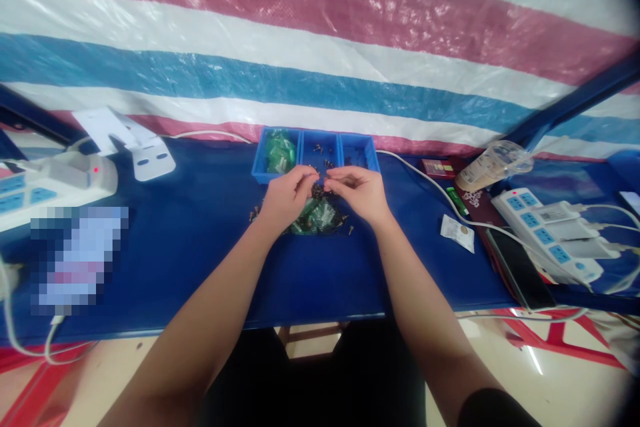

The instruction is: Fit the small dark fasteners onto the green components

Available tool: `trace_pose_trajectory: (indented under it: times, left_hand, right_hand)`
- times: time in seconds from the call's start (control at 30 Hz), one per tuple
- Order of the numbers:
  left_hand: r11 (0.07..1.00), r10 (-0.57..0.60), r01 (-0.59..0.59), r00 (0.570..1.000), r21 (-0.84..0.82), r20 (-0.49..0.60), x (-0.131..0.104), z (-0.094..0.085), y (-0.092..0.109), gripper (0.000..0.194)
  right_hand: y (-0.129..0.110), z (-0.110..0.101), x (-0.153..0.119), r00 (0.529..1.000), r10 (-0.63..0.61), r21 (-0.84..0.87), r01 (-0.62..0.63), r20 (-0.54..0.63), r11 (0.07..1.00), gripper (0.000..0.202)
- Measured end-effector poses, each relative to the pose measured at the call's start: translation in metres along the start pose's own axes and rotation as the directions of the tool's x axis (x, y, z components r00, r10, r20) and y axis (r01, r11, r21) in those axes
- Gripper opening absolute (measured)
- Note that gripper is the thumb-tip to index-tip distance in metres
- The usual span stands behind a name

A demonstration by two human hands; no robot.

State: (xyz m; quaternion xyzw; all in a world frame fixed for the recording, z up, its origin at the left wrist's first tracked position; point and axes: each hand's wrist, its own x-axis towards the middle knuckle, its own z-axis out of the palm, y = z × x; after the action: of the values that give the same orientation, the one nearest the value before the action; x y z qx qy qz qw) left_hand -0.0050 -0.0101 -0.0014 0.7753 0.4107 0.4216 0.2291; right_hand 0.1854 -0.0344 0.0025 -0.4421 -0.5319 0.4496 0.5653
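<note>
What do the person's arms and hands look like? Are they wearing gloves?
No gloves: the left hand and right hand are both bare. No watch or bracelet shows on either wrist. A black sleeve peeks in on the right arm; no sleeve shows on the left.

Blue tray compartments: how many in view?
3, side by side: the left compartment, holding a green bag; the middle compartment; the right compartment, beyond the right hand. None looks hidden.
</note>
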Motion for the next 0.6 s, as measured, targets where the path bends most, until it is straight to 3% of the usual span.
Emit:
trace_pose_trajectory:
  times: [0.6]
  left_hand:
    - [0.999,-0.009,0.008,0.999,0.037,0.045,0.0001,0.0019,-0.0041,0.02]
  right_hand:
    - [-0.0088,0.006,-0.0026,0.999,-0.035,-0.016,0.035,0.02,0.999,0.023]
